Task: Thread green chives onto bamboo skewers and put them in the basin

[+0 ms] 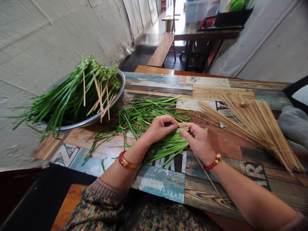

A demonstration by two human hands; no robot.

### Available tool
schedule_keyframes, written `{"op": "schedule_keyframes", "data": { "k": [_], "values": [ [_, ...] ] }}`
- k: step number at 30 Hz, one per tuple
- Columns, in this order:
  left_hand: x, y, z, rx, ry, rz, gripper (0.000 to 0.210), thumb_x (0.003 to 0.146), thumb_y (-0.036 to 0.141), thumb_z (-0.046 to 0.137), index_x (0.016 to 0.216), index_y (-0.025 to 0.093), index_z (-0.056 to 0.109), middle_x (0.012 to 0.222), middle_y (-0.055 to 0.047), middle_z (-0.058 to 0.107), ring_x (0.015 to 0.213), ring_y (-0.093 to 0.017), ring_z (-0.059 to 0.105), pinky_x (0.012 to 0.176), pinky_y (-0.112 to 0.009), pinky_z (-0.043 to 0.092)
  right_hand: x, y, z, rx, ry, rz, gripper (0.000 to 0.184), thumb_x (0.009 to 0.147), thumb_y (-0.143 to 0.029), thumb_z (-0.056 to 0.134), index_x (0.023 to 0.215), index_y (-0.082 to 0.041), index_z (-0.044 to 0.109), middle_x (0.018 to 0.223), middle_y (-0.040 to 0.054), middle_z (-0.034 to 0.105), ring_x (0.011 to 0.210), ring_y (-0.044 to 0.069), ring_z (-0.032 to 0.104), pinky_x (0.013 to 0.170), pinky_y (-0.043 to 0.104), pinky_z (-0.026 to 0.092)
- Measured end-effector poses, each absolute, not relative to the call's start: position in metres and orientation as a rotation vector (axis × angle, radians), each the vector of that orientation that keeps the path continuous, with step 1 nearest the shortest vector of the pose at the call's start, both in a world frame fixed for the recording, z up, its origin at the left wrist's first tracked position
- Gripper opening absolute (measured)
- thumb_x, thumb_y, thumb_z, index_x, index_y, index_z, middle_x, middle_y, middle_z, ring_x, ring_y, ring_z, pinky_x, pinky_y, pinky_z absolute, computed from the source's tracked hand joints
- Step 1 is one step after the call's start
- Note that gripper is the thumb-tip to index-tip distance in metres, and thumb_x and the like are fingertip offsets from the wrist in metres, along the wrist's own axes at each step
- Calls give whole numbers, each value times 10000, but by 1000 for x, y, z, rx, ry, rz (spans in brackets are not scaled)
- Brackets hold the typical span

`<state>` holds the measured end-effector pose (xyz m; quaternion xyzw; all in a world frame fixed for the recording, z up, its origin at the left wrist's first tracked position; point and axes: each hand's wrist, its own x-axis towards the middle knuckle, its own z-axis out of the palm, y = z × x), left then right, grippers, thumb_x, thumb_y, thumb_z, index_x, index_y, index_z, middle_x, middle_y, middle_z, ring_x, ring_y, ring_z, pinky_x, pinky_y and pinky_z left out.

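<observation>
Green stalks (168,146) lie on the tabletop (163,189), right of the bowl (121,86). Our left hand (163,126) and right hand (199,141) pinch their pale ends. We seem to be lining them up; next likely needs gentle, steady fingers.

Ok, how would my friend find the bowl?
Start at the patterned table and look to its left end, beside the pale wall. There, a wide grey bowl is heaped with green stalks. Unlike the loose greens lying flat, its heap rises high, with pale sticks poking out.
</observation>
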<state>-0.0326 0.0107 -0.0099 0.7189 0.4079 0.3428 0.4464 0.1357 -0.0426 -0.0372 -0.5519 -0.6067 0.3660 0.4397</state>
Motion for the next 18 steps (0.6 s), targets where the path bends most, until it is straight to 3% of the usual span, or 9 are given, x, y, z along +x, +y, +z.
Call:
{"op": "schedule_keyframes", "data": {
  "k": [14,18],
  "values": [
    [-32,10,-9,1820,1022,868,92,755,189,642,700,128,684,688,-26,629,639,-102,535,603,-212,406,136,-42,-39,-1393,-1544,854,170,835,-311,585,924,-195,671,770,30,680,627,150,571,569,262,434],
    [-31,9,-8,1779,1046,848,96,743,195,642,683,125,669,674,-18,621,618,-95,525,585,-205,400,135,-42,-44,-1346,-1435,901,305,818,-342,613,1091,-206,605,771,25,671,630,159,593,562,270,461]
  ]
}}
